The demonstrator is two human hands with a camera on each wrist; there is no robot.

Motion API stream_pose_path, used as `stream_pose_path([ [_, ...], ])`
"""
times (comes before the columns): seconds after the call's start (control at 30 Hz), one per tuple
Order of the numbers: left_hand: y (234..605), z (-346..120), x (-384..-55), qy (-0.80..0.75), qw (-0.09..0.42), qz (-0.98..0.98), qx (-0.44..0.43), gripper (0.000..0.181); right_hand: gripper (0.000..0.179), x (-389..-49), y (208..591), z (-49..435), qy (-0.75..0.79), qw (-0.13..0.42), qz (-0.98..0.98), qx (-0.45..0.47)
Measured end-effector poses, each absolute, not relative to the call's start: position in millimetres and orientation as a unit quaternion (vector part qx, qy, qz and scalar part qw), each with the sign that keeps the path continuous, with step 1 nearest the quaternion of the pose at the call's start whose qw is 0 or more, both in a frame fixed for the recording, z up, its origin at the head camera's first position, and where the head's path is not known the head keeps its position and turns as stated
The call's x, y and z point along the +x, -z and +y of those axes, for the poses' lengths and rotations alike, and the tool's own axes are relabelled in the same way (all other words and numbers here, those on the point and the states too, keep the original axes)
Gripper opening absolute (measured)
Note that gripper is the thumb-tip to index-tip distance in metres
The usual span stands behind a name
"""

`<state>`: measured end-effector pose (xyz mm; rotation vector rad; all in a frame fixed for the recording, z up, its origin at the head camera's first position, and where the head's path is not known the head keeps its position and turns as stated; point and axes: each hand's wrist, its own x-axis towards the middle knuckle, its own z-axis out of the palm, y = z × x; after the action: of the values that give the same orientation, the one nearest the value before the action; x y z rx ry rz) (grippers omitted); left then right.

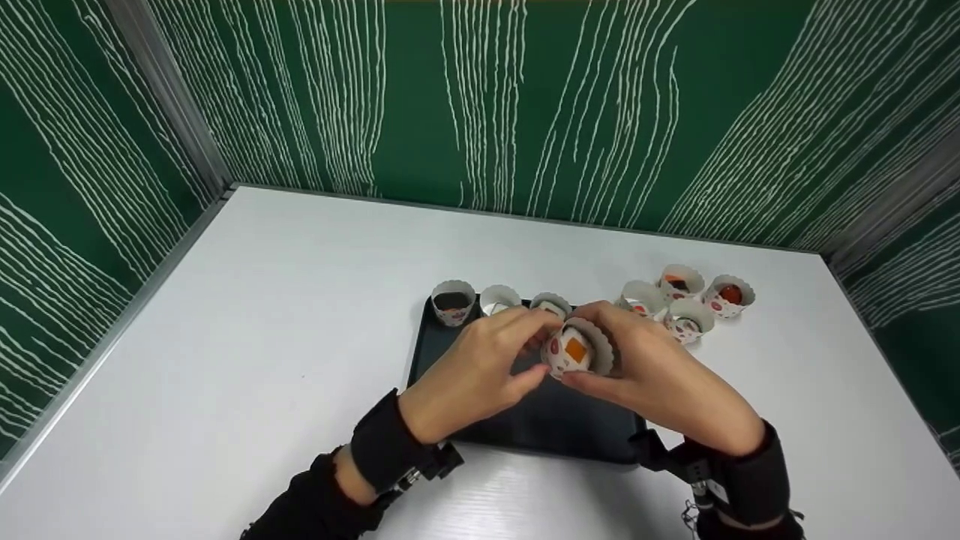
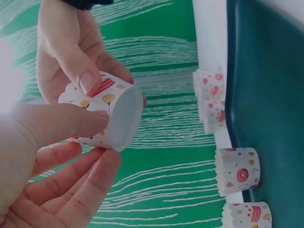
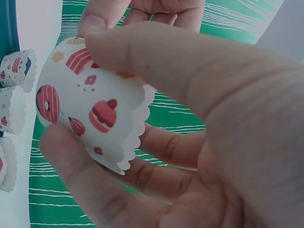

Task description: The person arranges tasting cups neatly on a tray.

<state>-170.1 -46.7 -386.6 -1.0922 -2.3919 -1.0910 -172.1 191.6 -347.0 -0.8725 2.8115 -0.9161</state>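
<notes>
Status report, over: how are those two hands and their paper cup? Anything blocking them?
Left hand and right hand: both gripping paper cup. Cup held above dark tray. Nothing visibly in the way.

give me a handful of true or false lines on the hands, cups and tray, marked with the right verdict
1. The left hand and the right hand both hold the same paper cup. True.
2. That cup is plain on the outside. False: it is printed with pictures, among them a doughnut and a cupcake.
3. Three cups stand in a row along the far edge of the dark tray. True.
4. The other group of cups is left of the tray. False: those four are on the right.
5. Nothing shows inside the held cup. False: an orange square is visible in it.
</notes>
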Motion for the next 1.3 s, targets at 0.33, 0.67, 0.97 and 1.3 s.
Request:
stream_pose_path([
  [0.33,388.3,-46.8,-170.2,0.378,0.156,-0.834,-0.371,0.042,0.057,-172.3,346.2,188.9,0.304,0.050,0.913,-0.269],
  [0.67,389.2,-48.8,-171.9,0.386,0.155,-0.832,-0.366,0.043,0.066,-173.8,347.6,192.2,0.301,0.024,0.907,-0.295],
  [0.97,388.3,-49.4,-171.4,0.399,0.142,-0.835,-0.352,0.049,0.065,-175.0,346.8,192.7,0.317,0.025,0.902,-0.293],
  [1.3,387.7,-48.6,-170.9,0.394,0.135,-0.841,-0.344,0.066,0.055,-171.9,342.6,193.7,0.311,0.022,0.908,-0.280],
])
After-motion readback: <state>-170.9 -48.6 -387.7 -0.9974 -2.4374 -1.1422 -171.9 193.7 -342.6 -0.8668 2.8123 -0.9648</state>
